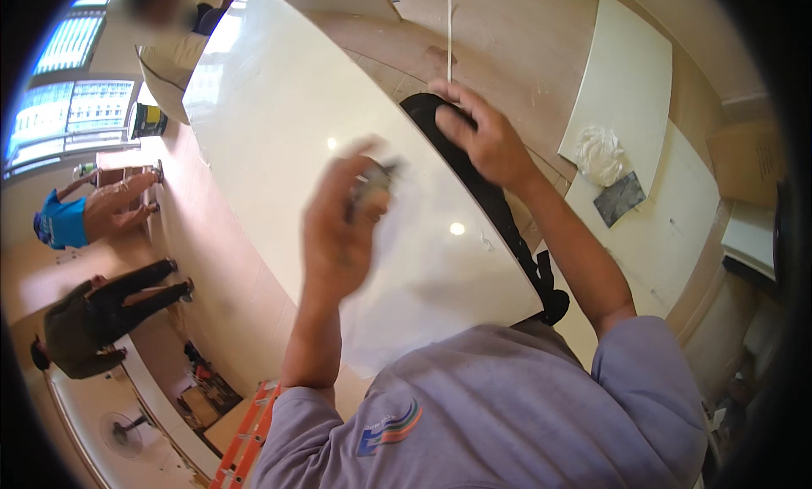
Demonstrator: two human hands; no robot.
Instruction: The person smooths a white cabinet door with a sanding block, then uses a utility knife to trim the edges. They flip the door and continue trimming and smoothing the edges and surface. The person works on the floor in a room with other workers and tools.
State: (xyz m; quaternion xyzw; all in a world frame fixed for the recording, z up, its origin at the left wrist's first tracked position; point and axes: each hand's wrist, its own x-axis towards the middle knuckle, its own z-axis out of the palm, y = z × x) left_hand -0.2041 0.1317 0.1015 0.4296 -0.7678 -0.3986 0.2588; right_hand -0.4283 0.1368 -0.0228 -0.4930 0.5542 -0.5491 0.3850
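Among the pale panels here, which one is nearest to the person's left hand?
The large glossy panel in front of the person: the left hand is over it, while the pale panels at right lie farther away.

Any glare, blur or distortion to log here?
Head view: two bright glare spots on the white panel; the left hand and its object smeared, apparently by motion; the window mostly washed out; fisheye bending toward the rim, with black corners.
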